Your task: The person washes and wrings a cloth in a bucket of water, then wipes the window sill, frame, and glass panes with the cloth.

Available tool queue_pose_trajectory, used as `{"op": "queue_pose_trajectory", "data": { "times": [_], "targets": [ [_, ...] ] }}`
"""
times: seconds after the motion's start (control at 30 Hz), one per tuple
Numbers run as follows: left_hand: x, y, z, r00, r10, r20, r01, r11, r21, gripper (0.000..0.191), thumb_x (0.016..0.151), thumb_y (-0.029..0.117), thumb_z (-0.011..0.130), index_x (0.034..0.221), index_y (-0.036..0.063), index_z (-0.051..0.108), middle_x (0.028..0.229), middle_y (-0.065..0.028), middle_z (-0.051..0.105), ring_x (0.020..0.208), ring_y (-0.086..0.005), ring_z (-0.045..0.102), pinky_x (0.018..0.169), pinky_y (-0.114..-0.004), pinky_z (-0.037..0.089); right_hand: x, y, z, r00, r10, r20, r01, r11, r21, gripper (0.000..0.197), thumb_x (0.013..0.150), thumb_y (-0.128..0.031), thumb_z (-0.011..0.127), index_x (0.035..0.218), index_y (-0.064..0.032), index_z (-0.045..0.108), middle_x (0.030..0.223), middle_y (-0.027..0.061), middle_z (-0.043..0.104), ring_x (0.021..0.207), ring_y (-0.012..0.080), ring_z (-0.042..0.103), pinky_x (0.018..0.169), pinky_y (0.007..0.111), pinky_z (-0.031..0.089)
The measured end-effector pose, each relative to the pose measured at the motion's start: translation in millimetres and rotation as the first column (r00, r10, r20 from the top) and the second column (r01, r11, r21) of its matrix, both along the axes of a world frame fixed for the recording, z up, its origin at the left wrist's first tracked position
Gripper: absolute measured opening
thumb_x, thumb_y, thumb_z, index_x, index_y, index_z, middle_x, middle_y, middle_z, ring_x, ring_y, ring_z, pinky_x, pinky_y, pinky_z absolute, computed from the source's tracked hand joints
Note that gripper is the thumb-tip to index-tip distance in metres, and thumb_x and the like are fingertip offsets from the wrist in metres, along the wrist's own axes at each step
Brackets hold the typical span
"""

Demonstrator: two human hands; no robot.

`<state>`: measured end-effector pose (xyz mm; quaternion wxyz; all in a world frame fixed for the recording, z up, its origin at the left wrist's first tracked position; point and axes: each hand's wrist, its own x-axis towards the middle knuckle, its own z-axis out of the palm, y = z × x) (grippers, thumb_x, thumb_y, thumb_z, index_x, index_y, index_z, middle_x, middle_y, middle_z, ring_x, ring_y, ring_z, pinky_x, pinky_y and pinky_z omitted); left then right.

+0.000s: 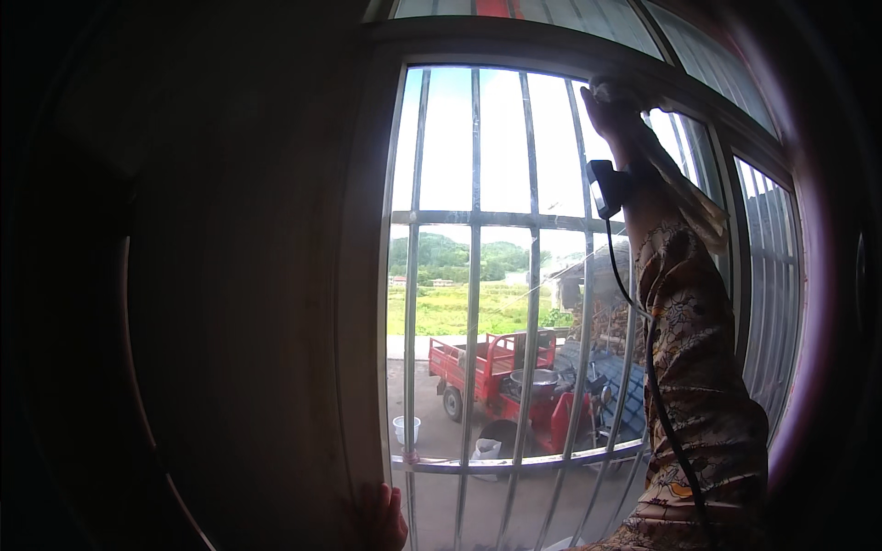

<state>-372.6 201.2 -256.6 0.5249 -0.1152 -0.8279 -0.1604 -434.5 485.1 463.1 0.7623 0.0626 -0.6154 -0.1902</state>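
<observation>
My right hand (610,113) reaches high up to the top rail of the window frame (496,43) and presses a pale cloth (692,200) against it. The loose end of the cloth hangs down behind my forearm. Low in the view, my left hand (387,518) touches the left upright of the same frame; its fingertips show, while the rest is dark or cut off. A small black device (605,187) is fixed at my right wrist, and its black cable (654,365) runs down along my patterned sleeve.
Metal security bars (474,289) stand beyond the glass. Outside are a red cargo tricycle (458,365), a white bucket (406,430), a white sack (486,449) and a stacked pile (608,289). A side window pane (768,275) is at right. Dark surfaces fill the left.
</observation>
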Motion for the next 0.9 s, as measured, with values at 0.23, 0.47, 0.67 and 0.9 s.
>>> {"op": "queue_pose_trajectory", "data": {
  "times": [0.23, 0.47, 0.67, 0.9],
  "targets": [
    [41.0, -4.6, 52.0, 0.960, -0.038, 0.276, 0.037, 0.999, 0.007, 0.030, 0.089, 0.017, 0.048, 0.117, 0.0061, 0.051, 0.117, -0.0175, 0.050, 0.109, -0.0377, 0.047, 0.094, -0.056, 0.032, -57.8, -186.2, -37.2, 0.783, 0.622, -0.006, -0.566, 0.716, 0.408, 0.009, 0.083, -0.015, 0.058, 0.086, -0.0090, 0.064, 0.084, 0.0088, 0.061, 0.082, 0.0223, 0.059, 0.076, 0.030, 0.045],
    [15.0, -5.2, -10.7, 0.994, -0.106, 0.026, 0.104, 0.991, 0.082, 0.030, 0.088, 0.018, 0.053, 0.116, 0.0077, 0.052, 0.114, -0.0127, 0.055, 0.110, -0.0357, 0.049, 0.098, -0.060, 0.026, -36.6, -259.5, -92.7, 0.683, 0.646, 0.340, -0.718, 0.679, 0.154, 0.016, 0.090, -0.010, 0.052, 0.099, -0.0061, 0.065, 0.091, 0.0088, 0.065, 0.085, 0.0170, 0.063, 0.076, 0.026, 0.051],
    [-19.3, -0.4, -40.7, 0.979, -0.190, -0.072, 0.202, 0.950, 0.237, 0.041, 0.092, 0.014, 0.049, 0.130, 0.0003, 0.040, 0.132, -0.0237, 0.043, 0.121, -0.0407, 0.042, 0.104, -0.051, 0.028, -8.0, -194.7, -237.1, 0.207, 0.426, 0.881, -0.912, 0.410, 0.016, 0.027, 0.091, -0.011, 0.046, 0.116, -0.0074, 0.054, 0.101, 0.0067, 0.061, 0.083, 0.0157, 0.060, 0.070, 0.028, 0.049],
    [-25.3, 3.3, -2.8, 0.993, -0.028, -0.111, 0.033, 0.999, 0.039, 0.039, 0.094, 0.014, 0.045, 0.131, 0.0023, 0.042, 0.132, -0.0235, 0.043, 0.121, -0.0386, 0.044, 0.103, -0.048, 0.032, 36.0, -74.1, -416.8, 0.625, -0.012, 0.780, -0.644, 0.557, 0.524, 0.044, 0.071, -0.027, 0.069, 0.113, -0.0200, 0.059, 0.131, 0.0015, 0.046, 0.127, 0.0236, 0.037, 0.103, 0.046, 0.030]
  ]
}}
